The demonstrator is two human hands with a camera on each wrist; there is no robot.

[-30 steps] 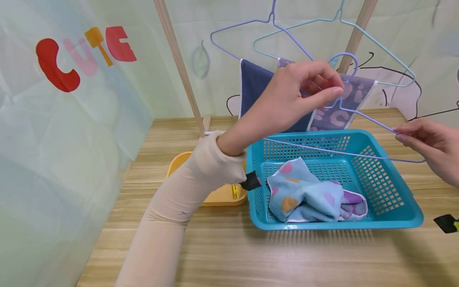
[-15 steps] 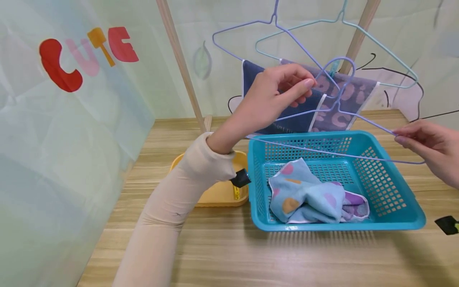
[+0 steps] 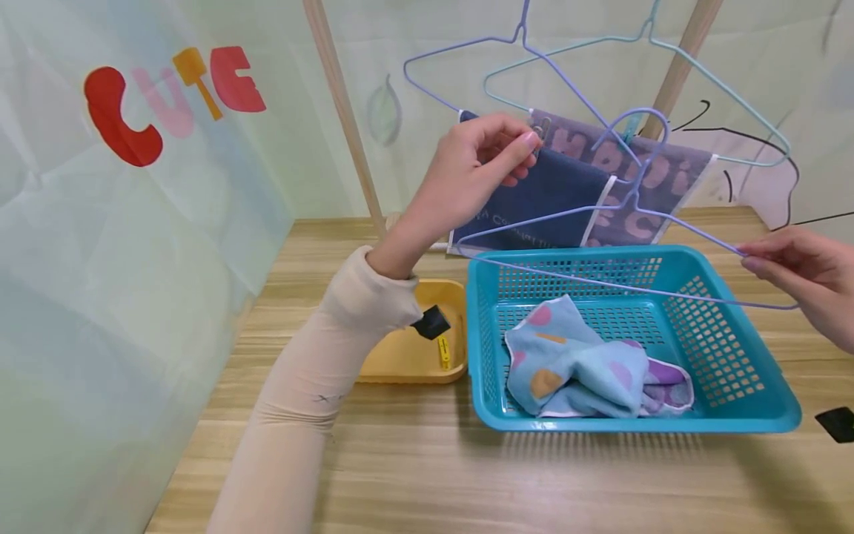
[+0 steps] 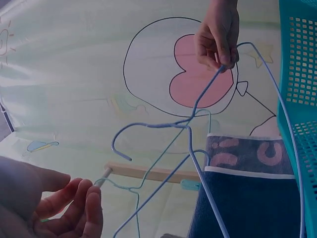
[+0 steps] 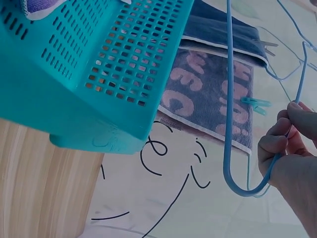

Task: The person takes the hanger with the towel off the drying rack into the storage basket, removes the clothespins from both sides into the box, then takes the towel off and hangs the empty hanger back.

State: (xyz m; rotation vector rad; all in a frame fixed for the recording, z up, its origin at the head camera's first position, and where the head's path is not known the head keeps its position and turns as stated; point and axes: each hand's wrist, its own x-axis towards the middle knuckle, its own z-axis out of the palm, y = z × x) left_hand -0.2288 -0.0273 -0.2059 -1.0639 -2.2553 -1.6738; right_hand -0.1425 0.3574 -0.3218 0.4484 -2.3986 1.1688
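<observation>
My right hand [image 3: 807,274] pinches the sloping arm of a purple clothes hanger [image 5: 230,74] near its right end. The hanger is bare; its hook points up, and its lower bar crosses above the teal basket [image 3: 634,424]. My left hand [image 3: 460,178] has loosely bent fingers and holds nothing, as the left wrist view shows, apart from the hanger's hook [image 4: 158,125]. In the head view it overlaps a navy towel [image 3: 567,178] hanging from another purple hanger [image 3: 467,42]. A grey clip [image 3: 544,127] shows just beyond its fingertips.
A grey-purple towel with pink letters [image 3: 694,174] hangs from a green hanger [image 3: 720,81], with a teal clip [image 5: 255,102]. A crumpled blue spotted cloth [image 3: 587,371] lies in the basket. Left of it, a yellow tray [image 3: 400,363] holds a yellow clip [image 3: 444,352]. Wooden posts [image 3: 340,111] stand behind.
My left hand has let go of the hanger near its hook and moved left, away from it. My right hand keeps its pinch on the hanger at nearly the same place.
</observation>
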